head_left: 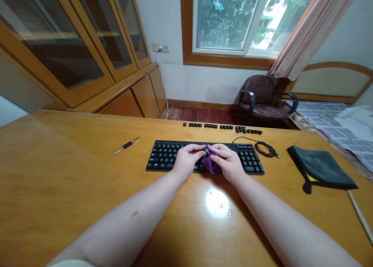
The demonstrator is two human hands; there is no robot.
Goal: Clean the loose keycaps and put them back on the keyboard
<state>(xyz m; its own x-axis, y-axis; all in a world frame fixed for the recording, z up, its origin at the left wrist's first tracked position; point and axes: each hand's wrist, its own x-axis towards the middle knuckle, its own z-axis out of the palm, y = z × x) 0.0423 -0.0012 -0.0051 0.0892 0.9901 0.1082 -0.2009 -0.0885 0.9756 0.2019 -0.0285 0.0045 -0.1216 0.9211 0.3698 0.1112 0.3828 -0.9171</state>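
No legible writing on keys. Centre frame: left hand [186,160] pinches a black keycap [206,150]; right hand [230,162] grips a purple cloth [210,164] against it, over the black keyboard [163,156]. Loose keycaps [221,127] sit in a row behind.

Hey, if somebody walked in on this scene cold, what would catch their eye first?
Probably the two hands meeting over the black keyboard mid-desk: the left hand and right hand together hold a small black keycap against a purple cloth. Next, the row of loose keycaps along the far desk edge, and a folded grey cloth at right.
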